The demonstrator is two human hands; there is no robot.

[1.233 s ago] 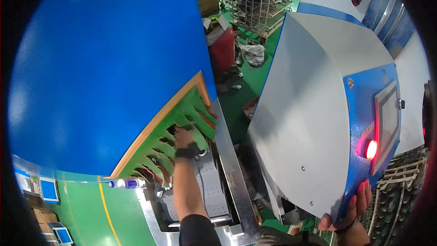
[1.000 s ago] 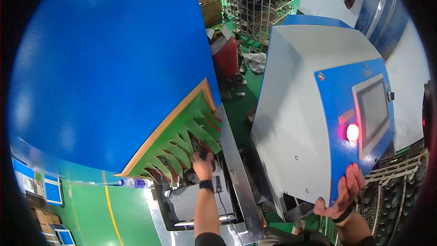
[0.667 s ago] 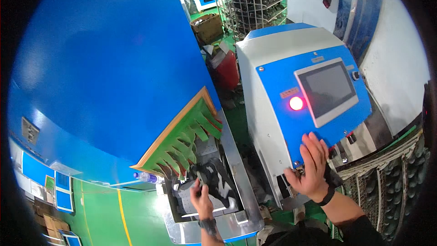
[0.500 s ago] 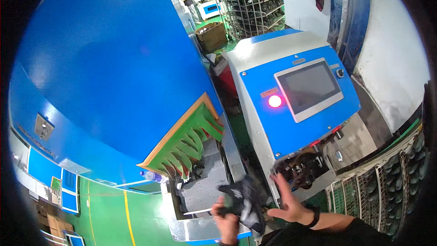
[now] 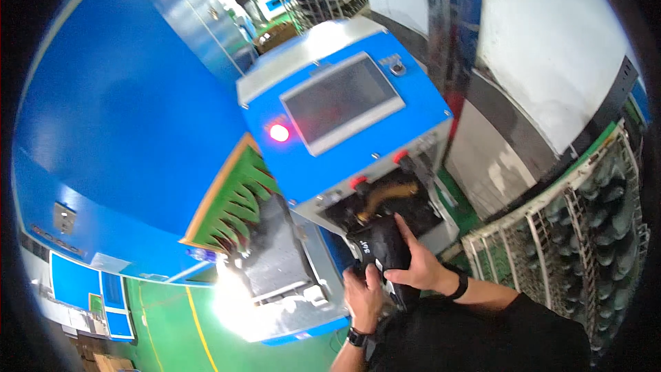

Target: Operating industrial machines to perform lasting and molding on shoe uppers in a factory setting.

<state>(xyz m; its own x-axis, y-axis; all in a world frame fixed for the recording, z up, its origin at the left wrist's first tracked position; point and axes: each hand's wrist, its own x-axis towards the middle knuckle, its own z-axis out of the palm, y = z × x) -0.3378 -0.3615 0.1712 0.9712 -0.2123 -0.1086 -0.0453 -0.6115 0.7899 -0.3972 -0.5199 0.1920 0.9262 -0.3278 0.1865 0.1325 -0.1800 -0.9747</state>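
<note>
While left hand pinches one black shoe in fingers, right hand grips it, fingers spread; one red lamp lit.

Ahead of the right hand, the blue-and-grey cabinet bars the way above a dark opening holding a brown curved part, a wire rack stands to that hand's right, and open air lies over the grey tray ahead-left of the left hand.
</note>
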